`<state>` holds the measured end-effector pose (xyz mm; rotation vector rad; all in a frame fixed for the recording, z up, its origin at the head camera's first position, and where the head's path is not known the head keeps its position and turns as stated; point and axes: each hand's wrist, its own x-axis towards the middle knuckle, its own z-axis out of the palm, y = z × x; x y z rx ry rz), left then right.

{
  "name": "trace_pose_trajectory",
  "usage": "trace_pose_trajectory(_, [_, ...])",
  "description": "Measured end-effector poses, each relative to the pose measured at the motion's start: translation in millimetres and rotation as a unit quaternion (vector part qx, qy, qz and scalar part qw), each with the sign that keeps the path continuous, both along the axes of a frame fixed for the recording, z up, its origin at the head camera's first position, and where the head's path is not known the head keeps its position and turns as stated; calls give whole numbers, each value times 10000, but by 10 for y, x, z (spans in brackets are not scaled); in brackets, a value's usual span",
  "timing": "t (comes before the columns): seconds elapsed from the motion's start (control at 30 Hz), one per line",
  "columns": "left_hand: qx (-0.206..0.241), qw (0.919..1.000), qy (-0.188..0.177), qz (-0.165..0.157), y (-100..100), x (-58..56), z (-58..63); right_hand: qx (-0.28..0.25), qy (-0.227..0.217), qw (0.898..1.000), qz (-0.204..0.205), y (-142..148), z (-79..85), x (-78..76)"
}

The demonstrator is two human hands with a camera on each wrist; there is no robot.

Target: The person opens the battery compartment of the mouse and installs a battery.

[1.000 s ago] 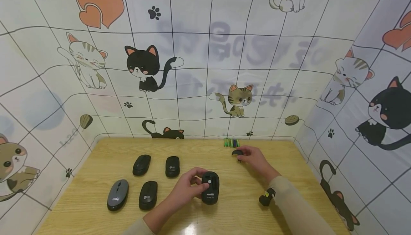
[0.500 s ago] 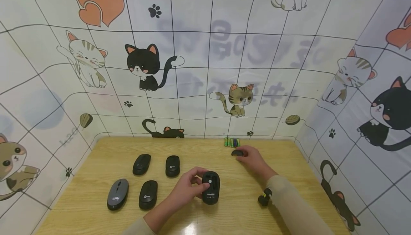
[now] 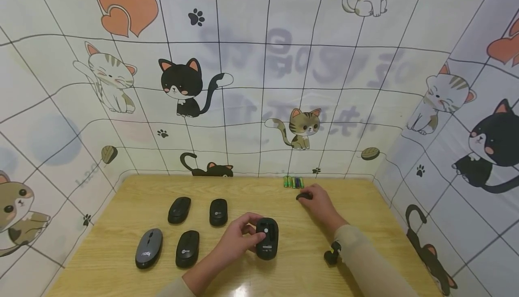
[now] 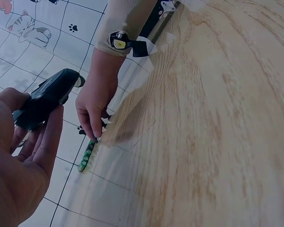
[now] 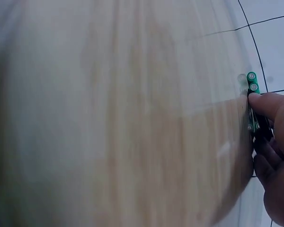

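My left hand (image 3: pixel 238 239) grips a black computer mouse (image 3: pixel 267 239), thumb over its near side. Its underside faces up in the head view, showing a label and an uncovered battery slot. In the left wrist view, the mouse (image 4: pixel 45 99) is held well off the table. Further back, my right hand (image 3: pixel 322 203) pinches a small, dark curved piece (image 3: pixel 303 196), which looks like a battery cover, low over the table. Several green batteries (image 3: pixel 289 182) lie in a row just beyond those fingertips; the right wrist view shows the batteries (image 5: pixel 252 81) beside the thumb.
On the left of the wooden table (image 3: pixel 227 279) sit a grey mouse (image 3: pixel 148 248) and three black mice (image 3: pixel 187 249). A wall cloth with cat drawings rises behind the batteries. A black camera mount (image 3: pixel 332 254) sits at the right wrist.
My right hand has shifted slightly to the right with the dark piece, which now lies flatter. The left hand and its mouse have stayed almost still.
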<state>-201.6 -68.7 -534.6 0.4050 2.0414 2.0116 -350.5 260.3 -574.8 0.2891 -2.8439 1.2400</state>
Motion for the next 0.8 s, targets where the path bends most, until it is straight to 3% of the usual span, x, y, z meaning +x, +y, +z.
trace_pose_trajectory(0.5, [-18,10000,-62,2,0,24,-31,173,-64,9986,-487,-102,-60,-21])
trace_pose_trajectory(0.8, [22,10000,-24,-2,6,14,-16,140,-44,9976,-680,-161,-9,-36])
